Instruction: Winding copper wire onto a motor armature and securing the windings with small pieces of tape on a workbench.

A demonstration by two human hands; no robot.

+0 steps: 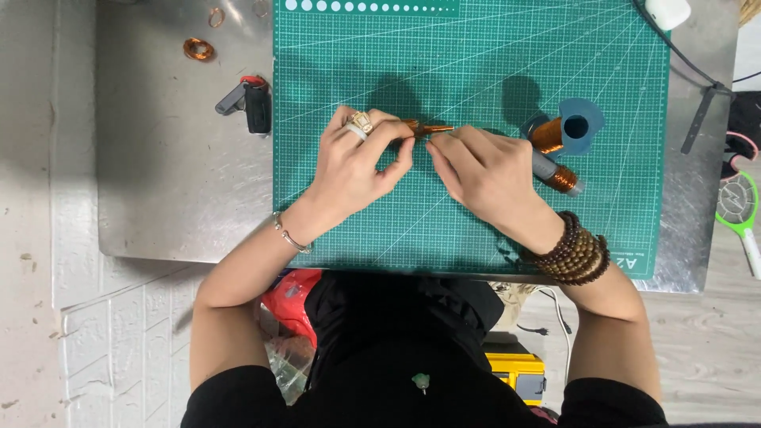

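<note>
Copper wire (424, 128), a short reddish-brown bundle, lies above the middle of the green cutting mat (476, 63), held level between both hands so that each end is steadied. Left hand (357, 162), wearing rings and a thin bracelet, pinches the wire's left end with thumb and forefinger; right hand (487, 174), with a beaded bracelet at the wrist, pinches the right end, fingers pressed together. Just beside the right hand stands a blue spool (567, 131) of copper wire, within reach. A small wire coil (198, 49) rests apart on the metal tabletop (174, 182).
</note>
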